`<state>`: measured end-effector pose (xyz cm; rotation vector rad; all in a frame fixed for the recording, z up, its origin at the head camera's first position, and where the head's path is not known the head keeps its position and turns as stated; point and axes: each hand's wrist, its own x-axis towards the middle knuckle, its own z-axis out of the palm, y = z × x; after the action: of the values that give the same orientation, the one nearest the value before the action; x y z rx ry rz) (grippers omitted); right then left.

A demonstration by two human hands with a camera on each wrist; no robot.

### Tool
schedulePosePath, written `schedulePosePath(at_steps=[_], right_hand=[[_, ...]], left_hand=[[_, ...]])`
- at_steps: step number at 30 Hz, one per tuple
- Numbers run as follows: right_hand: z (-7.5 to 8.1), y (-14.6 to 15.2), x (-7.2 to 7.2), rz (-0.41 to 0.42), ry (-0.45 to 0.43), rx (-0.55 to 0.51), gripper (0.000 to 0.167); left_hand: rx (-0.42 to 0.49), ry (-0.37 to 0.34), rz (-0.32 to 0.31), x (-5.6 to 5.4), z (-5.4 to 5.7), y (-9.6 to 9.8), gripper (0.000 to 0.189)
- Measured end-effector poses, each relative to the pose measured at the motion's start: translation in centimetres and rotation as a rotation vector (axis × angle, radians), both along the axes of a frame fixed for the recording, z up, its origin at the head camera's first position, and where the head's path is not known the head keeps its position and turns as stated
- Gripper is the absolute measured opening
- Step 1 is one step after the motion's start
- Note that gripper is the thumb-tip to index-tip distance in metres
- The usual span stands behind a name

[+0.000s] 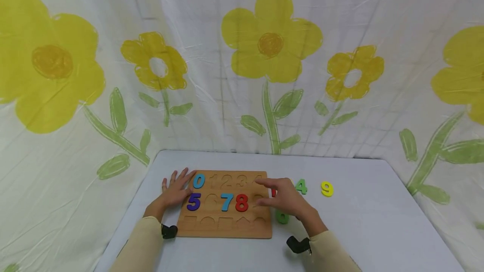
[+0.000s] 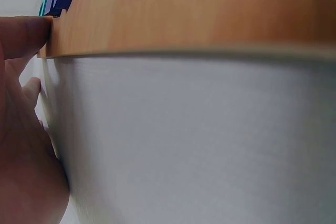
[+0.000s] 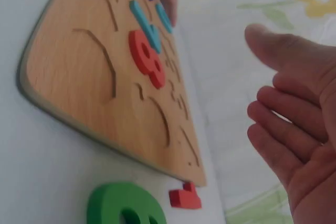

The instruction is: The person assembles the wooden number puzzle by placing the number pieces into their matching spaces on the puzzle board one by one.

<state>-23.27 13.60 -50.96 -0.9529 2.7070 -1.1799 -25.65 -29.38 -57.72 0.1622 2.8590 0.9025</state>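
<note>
A wooden number board point(image 1: 234, 184) lies on the table with a blue 0 point(image 1: 198, 181), purple 5 point(image 1: 194, 201), blue 7 point(image 1: 227, 202) and red 8 point(image 1: 242, 202) in its recesses. Fingers spread, my left hand point(image 1: 175, 196) touches the board's left edge; its thumb is by the purple 5 in the left wrist view. Over the right edge hovers my right hand point(image 1: 285, 198), thumb and fingers apart, with nothing between them. Beneath and beside it are a green number point(image 3: 126, 205), partly hidden in the head view, and a red number piece point(image 3: 185, 196).
Right of the board, a green 4 point(image 1: 301, 186) and a yellow 9 point(image 1: 327, 188) lie on the white table point(image 1: 370, 221). Behind the table hangs a white cloth point(image 1: 211, 112) printed with yellow flowers. Dark straps show at both wrists.
</note>
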Motion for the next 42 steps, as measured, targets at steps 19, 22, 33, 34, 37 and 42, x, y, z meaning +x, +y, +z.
schedulePosePath(at_steps=[19,22,33,34,37,42], right_hand=[[0.2,7.9,0.4,0.016,-0.181,-0.161,0.066],[0.1,9.1,0.6,0.021,-0.2,-0.172,0.066],[-1.1,12.7,1.9,-0.02,-0.18,-0.124,0.065],[-1.2,13.0,2.0,-0.026,-0.179,-0.12,0.065],[-1.4,13.8,2.3,-0.044,-0.179,-0.102,0.065],[-1.9,14.7,2.7,-0.077,-0.213,-0.058,0.067]], left_hand=[[0.001,-0.057,0.011,1.0,2.4,0.9,0.075],[-0.002,-0.061,0.017,1.0,2.5,1.0,0.075],[-0.001,-0.065,0.015,0.9,2.5,1.0,0.074],[-0.008,-0.074,0.016,0.9,2.5,1.0,0.075],[-0.017,-0.081,0.017,0.9,2.6,1.1,0.075],[-0.029,-0.065,0.009,0.8,2.6,1.0,0.074]])
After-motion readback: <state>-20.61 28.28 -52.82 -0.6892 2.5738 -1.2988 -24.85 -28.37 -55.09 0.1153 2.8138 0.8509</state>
